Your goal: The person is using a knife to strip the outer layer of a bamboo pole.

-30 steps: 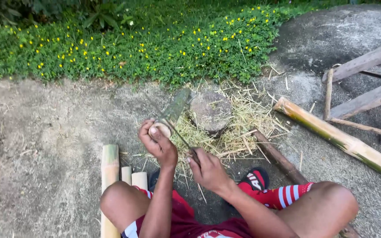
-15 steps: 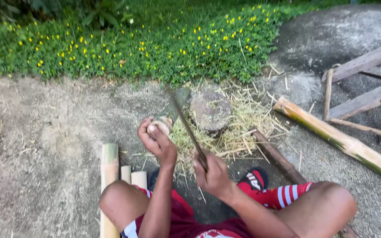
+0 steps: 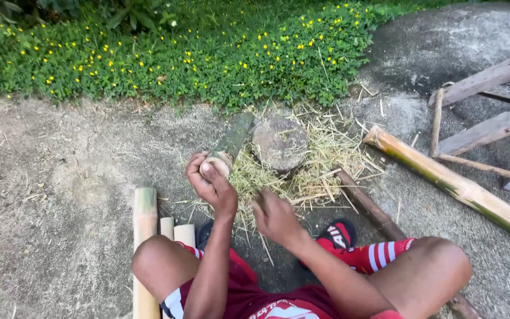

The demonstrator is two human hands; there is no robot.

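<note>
The left hand (image 3: 212,184) has its grip wrapped around the near, cut end of a short green bamboo piece (image 3: 229,145), fingers curled over the pale end face. The bamboo piece slants up and away from that grip, its far end resting beside a round stone block (image 3: 280,142) on a heap of dry shavings (image 3: 320,165). The right hand (image 3: 275,217) sits lower and nearer, just right of the left wrist, blurred; whether its grip closes on anything cannot be told, and no tool shows clearly in it. Split bamboo lengths (image 3: 146,230) lie left of the knee, partly cut off by the frame and hidden under the leg. A long bamboo pole (image 3: 450,184) lies to the right, near weathered timbers (image 3: 491,127). A red sandal (image 3: 339,235) peeks out behind the right forearm.
</note>
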